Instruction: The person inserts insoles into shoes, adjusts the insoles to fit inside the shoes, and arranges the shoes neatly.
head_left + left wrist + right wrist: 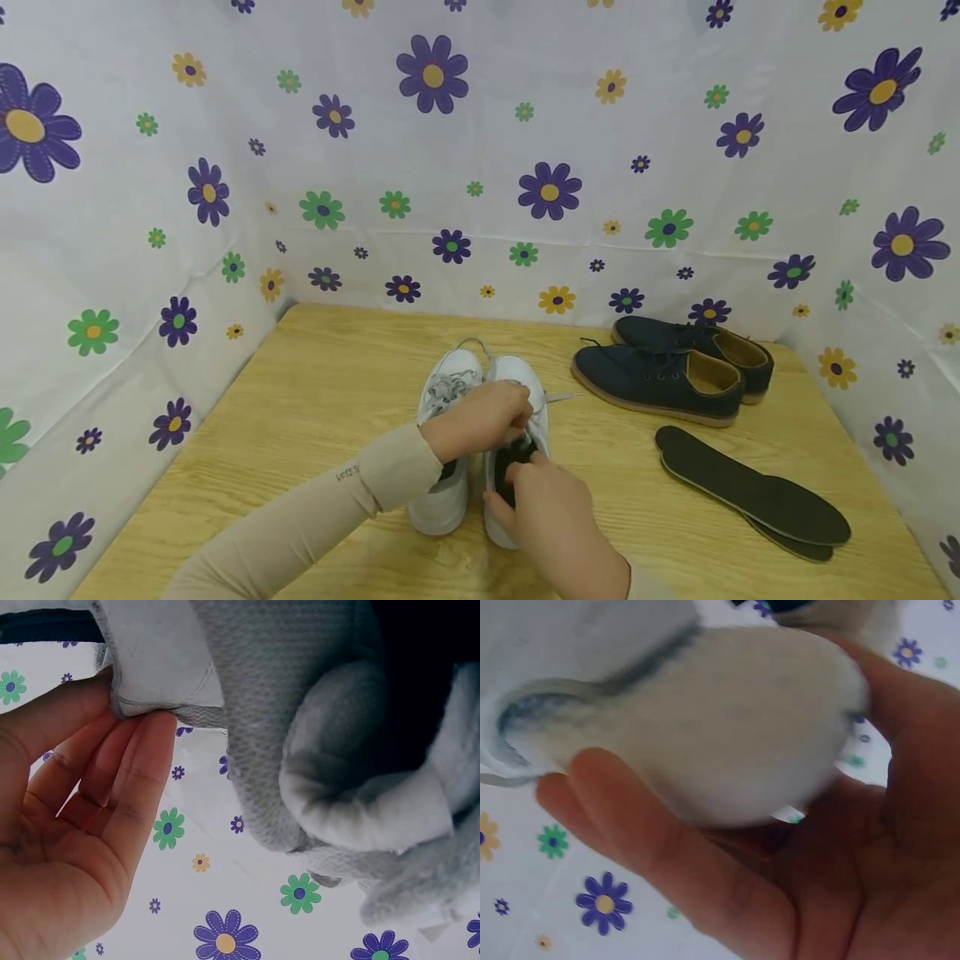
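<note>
Two white sneakers stand side by side, toes away from me: the left sneaker [437, 508] and the right sneaker [513, 371]. My left hand [480, 417] reaches over to the right sneaker. Thumb and fingertips pinch the end of its tongue [161, 664] in the left wrist view. At the heel, my right hand [555, 508] grips a dark-topped insole [504, 467] by its rounded end. Its pale underside [742, 720] fills the right wrist view, blurred, and its far part is hidden inside the shoe.
Navy lace-up shoes [652, 379] stand at the back right of the wooden table [322, 375]. In front of them lies a stacked pair of dark insoles [750, 492]. A loose shoelace [562, 397] sticks out beside the right sneaker. Flowered cloth [480, 150] surrounds the table.
</note>
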The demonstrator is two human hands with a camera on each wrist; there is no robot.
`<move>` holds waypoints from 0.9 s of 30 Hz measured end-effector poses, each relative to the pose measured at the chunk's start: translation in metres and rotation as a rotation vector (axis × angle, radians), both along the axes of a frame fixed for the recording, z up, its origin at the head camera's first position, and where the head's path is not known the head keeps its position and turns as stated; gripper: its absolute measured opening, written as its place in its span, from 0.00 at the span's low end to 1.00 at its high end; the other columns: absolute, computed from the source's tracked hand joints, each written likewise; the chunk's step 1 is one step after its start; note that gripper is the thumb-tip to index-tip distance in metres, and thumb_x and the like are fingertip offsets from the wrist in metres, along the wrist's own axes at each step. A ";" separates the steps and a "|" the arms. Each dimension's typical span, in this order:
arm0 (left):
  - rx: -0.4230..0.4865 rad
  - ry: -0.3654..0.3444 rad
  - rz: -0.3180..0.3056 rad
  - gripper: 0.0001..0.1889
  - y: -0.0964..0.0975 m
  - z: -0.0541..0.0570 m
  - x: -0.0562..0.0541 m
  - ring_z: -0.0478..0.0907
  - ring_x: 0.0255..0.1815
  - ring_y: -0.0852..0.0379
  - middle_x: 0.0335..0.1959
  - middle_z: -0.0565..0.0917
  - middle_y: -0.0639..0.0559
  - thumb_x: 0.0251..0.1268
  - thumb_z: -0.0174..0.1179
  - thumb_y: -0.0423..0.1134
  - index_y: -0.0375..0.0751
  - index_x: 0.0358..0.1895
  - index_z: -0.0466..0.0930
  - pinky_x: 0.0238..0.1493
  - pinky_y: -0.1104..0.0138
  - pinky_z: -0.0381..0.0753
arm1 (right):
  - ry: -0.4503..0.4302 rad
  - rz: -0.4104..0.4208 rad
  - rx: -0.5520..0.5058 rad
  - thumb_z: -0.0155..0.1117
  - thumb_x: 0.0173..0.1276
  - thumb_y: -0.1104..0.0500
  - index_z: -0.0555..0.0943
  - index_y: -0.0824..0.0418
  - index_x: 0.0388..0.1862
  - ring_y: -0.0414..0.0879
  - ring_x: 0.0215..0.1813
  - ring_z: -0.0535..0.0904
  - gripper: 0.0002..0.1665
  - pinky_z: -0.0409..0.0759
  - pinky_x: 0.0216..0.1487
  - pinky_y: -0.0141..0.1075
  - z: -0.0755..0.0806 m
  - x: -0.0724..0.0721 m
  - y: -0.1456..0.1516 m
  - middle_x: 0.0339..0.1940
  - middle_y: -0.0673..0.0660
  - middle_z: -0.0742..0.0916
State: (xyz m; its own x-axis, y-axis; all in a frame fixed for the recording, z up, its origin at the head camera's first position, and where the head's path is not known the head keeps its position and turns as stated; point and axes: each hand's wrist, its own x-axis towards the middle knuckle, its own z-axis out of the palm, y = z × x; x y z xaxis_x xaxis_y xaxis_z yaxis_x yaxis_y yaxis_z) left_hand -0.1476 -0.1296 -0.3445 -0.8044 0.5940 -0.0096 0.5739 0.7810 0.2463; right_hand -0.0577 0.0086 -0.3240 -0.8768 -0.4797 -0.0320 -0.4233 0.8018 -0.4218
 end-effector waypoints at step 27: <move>-0.012 0.113 -0.054 0.20 0.000 -0.002 0.002 0.60 0.21 0.62 0.20 0.63 0.58 0.58 0.65 0.29 0.47 0.15 0.66 0.24 0.73 0.59 | 0.193 0.045 -0.156 0.72 0.56 0.66 0.73 0.58 0.09 0.42 0.18 0.70 0.21 0.70 0.19 0.32 -0.026 -0.017 -0.004 0.15 0.50 0.74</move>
State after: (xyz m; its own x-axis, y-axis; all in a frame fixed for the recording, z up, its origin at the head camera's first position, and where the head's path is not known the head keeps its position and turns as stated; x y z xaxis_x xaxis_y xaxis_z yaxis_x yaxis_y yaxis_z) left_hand -0.1460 -0.1299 -0.3462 -0.7679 0.6365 0.0717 0.6383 0.7511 0.1685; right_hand -0.0746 0.0046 -0.3502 -0.8370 -0.5045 0.2118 -0.5420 0.7118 -0.4467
